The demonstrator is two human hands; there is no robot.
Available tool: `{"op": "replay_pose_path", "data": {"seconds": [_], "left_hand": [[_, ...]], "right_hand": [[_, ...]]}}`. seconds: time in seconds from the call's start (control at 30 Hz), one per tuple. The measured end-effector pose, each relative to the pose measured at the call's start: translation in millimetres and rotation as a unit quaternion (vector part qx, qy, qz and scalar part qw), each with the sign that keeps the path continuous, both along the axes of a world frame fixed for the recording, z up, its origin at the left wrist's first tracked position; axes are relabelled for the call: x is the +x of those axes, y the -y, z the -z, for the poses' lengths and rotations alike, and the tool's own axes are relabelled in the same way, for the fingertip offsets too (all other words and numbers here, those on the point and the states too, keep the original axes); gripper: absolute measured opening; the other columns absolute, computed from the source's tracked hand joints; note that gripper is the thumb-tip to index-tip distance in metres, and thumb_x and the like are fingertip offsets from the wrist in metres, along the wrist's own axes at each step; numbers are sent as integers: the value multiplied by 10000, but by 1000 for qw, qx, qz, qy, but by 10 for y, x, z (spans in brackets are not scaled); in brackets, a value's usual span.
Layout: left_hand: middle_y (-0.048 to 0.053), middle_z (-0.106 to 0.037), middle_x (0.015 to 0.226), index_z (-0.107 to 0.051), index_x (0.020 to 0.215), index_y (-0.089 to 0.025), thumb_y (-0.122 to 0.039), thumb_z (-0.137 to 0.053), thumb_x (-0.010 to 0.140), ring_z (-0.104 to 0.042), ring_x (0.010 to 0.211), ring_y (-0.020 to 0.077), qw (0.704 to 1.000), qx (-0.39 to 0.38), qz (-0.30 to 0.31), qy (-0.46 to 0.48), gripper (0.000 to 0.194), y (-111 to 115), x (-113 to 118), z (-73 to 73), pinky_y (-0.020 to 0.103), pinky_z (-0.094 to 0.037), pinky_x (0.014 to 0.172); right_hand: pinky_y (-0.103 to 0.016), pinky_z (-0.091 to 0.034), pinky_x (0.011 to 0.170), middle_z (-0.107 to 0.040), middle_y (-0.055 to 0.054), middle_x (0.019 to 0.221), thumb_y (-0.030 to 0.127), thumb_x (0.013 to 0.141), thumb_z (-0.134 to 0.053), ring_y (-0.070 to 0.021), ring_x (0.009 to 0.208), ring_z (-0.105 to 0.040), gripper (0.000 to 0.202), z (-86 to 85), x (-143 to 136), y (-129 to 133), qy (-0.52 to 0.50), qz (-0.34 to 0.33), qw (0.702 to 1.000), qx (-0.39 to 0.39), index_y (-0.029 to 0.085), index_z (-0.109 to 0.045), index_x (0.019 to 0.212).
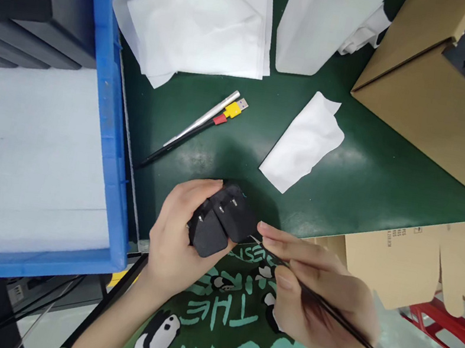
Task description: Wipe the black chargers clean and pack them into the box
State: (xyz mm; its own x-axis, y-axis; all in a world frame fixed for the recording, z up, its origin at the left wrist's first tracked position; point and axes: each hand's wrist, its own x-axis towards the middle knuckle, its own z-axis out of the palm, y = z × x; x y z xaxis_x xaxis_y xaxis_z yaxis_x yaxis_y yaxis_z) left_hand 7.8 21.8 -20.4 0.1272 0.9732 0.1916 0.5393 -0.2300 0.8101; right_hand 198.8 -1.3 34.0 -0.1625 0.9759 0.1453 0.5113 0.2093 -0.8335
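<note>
Two small black blocks with metal prongs (225,217), side by side, are held by my left hand (179,236), its fingers wrapped round them near the table's front edge. Between the fingers of my right hand (320,291) is a thin black stick-like tool (337,317), whose pale thin tip lies close beside the lower right side of the blocks. Whether the tip touches them I cannot tell. On the green table (218,153) beyond my hands lie a silver pen (206,116) and a black cable with a yellow and red USB plug (233,109).
A blue bin (110,116) with black boxes (65,0) stands at left. White cloths (201,18), a white container (322,22) and a white scrap (303,144) lie beyond my hands. Cardboard boxes (443,127) are at right, with a red stool (449,323) below.
</note>
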Motion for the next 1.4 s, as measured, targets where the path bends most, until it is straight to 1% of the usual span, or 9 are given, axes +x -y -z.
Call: {"op": "replay_pose_path", "data": {"seconds": [0.17, 0.3, 0.43, 0.53, 0.77, 0.83, 0.93, 1.2, 1.4], "left_hand": [[73, -663, 1176, -522, 1326, -325, -210, -733, 796, -659, 1088, 296, 1000, 3, -2, -8, 582, 1, 2, -6, 509, -607, 875], [76, -662, 1174, -527, 1315, -316, -208, -738, 797, -660, 1087, 295, 1000, -1, -4, -11, 570, 3, 2, -8, 505, -603, 881], [72, -663, 1168, -535, 1301, -302, -216, -751, 783, -662, 1082, 285, 1000, 3, -4, -10, 567, 3, 3, -7, 481, -603, 884], [72, -664, 1160, -534, 1301, -300, -208, -750, 779, -662, 1077, 276, 1000, 5, -3, -8, 572, -3, 5, -5, 457, -603, 880], [74, -671, 1159, -561, 1269, -231, -179, -822, 693, -663, 1053, 258, 999, 31, 4, -10, 635, -22, 1, 5, 399, -597, 874], [71, -674, 1157, -563, 1267, -241, -197, -821, 701, -665, 1050, 263, 999, 31, 2, -10, 624, -22, -4, 8, 409, -597, 871], [77, -671, 1157, -551, 1283, -255, -183, -807, 710, -665, 1060, 269, 1000, 27, 2, -11, 632, -20, -13, 13, 425, -589, 877], [78, -668, 1144, -551, 1286, -246, -157, -805, 694, -664, 1050, 261, 1000, 29, 1, -11, 650, -21, -3, 12, 413, -589, 863], [83, -653, 1185, -531, 1309, -278, -176, -764, 765, -650, 1096, 282, 1000, -2, 3, -9, 601, -5, -5, -6, 476, -588, 904]], "right_hand": [[-266, -684, 742, -782, -65, 914, 53, 878, -631, -254, 956, -767, 193, -8, 3, -9, -2, -14, 1000, -3, 199, -686, 990], [-271, -688, 733, -780, -68, 919, 52, 886, -618, -252, 940, -771, 189, -6, -3, -8, -1, 2, 1000, 1, 195, -687, 989], [-269, -687, 748, -780, -65, 904, 68, 893, -619, -254, 952, -768, 169, -10, 0, -10, -1, -10, 1000, -1, 194, -689, 982], [-254, -683, 751, -783, -66, 930, 68, 891, -625, -243, 920, -775, 183, -20, 0, -10, 10, -1, 1000, -6, 200, -699, 995], [-270, -689, 739, -783, -57, 918, 62, 882, -630, -248, 920, -774, 189, -18, -10, -9, -1, 6, 1000, -9, 206, -701, 982], [-273, -691, 734, -781, -56, 906, 56, 879, -625, -252, 935, -771, 188, -16, -13, -14, -3, 1, 1000, -6, 205, -695, 970], [-261, -689, 735, -779, -55, 887, 48, 878, -617, -247, 935, -771, 185, -20, -15, -22, 0, 0, 1000, -7, 203, -688, 951], [-246, -682, 743, -782, -64, 919, 56, 887, -609, -238, 936, -771, 187, -28, 1, -28, 8, -5, 1000, -11, 196, -690, 980], [-264, -684, 759, -783, -57, 911, 72, 884, -623, -250, 944, -769, 177, -23, -3, -24, 0, -7, 1000, -13, 204, -700, 975]]}}
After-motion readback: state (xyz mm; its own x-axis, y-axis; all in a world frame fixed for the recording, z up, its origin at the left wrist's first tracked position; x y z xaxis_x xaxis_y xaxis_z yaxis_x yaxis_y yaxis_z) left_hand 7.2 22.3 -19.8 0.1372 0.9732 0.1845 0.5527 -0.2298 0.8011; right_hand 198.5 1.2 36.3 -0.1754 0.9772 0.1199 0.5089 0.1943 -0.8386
